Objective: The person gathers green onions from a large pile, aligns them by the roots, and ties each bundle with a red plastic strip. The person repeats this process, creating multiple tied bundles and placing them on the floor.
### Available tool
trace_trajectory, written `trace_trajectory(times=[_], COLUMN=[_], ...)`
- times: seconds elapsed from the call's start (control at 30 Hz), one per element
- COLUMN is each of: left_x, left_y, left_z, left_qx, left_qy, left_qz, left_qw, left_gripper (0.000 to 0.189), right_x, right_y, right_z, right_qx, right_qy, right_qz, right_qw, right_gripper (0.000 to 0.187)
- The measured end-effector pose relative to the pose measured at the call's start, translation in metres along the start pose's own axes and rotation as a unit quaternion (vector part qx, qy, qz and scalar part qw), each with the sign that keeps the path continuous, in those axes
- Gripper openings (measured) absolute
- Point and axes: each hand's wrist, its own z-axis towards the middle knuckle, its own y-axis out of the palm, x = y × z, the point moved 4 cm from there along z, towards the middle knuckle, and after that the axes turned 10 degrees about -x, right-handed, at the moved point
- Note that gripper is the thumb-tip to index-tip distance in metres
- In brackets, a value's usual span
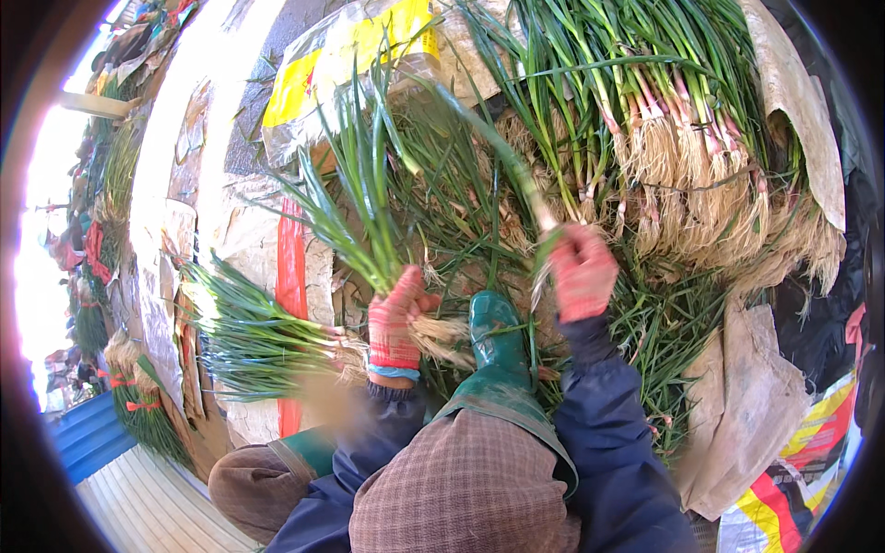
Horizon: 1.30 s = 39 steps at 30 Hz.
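Observation:
My left hand (394, 325), in a red knit glove, is closed around a bunch of green garlic or scallions (370, 228); its pale roots (439, 332) stick out to the right of the fist. In my right hand (584, 269), gloved alike, a single stalk (529, 186) is pinched near its pale lower end. That stalk is blurred, and its leaf runs up and left. Left of my left hand lies a laid-out bunch of the same plants (269, 332), roots toward the hand, across a red plastic strip (290, 263).
A big heap of rooted plants (691, 138) lies at the upper right, partly under pale sacking (795, 104). Loose leaves (664, 345) litter the ground around my green rubber boot (494, 328). A yellow-and-clear plastic bag (346, 62) lies above. Tied bundles (142, 394) stand far left.

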Motion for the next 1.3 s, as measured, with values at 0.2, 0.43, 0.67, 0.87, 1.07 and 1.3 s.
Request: trace_trajectory(times=[0.2, 0.43, 0.67, 0.87, 1.07, 1.3], left_x=[-0.018, 0.081, 0.138, 0.106, -0.011, -0.048], left_y=[0.013, -0.020, -0.006, 0.012, 0.049, 0.035], left_z=[-0.003, -0.006, -0.025, -0.025, -0.022, -0.012], left_qx=[-0.097, -0.118, -0.208, -0.320, -0.174, -0.192], left_qy=[-0.080, 0.136, 0.264, 0.163, -0.047, -0.104], left_qz=[-0.013, 0.119, -0.144, -0.214, -0.116, -0.111], left_qw=[0.992, 0.976, 0.931, 0.908, 0.977, 0.970], left_gripper=[0.020, 0.040, 0.065, 0.049, 0.030, 0.028], right_x=[-0.011, 0.085, 0.057, -0.016, 0.020, 0.032], right_y=[0.071, 0.065, -0.006, -0.073, 0.015, 0.042], right_z=[-0.039, 0.060, 0.047, 0.028, -0.024, -0.048], right_qx=[-0.348, -0.155, -0.108, -0.311, -0.368, -0.417], right_qy=[-0.119, 0.040, 0.159, -0.268, 0.154, 0.085], right_qz=[-0.164, -0.471, 0.464, 0.623, 0.241, 0.038], right_qw=[0.915, 0.868, 0.865, 0.666, 0.885, 0.904], right_gripper=[0.022, 0.033, 0.029, 0.015, 0.019, 0.025])
